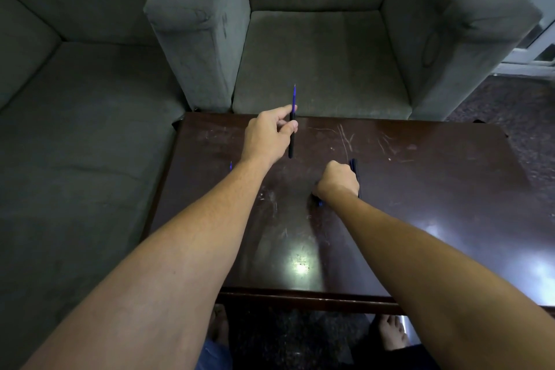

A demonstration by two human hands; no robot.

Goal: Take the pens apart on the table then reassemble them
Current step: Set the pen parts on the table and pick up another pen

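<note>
Dark, scratched bench (420,189), with a patch of glare near its front edge.

Right hand (338,179), nearer: fingers curled down on dark pen parts (354,167) lying on the bench. The fist hides which parts they are.

Small blue piece (230,165) on the bench just beside the left forearm, possibly a loose part.

Left hand (267,132), farther, raised above the bench: pinches a black barrel (291,141) upright, with a blue refill (294,96) sticking out of its top.

Grey armchair (315,63) beyond the far edge.

Judgement: mid-task. At least one pen is open or half rejoined, and other parts are not yet fitted.
</note>
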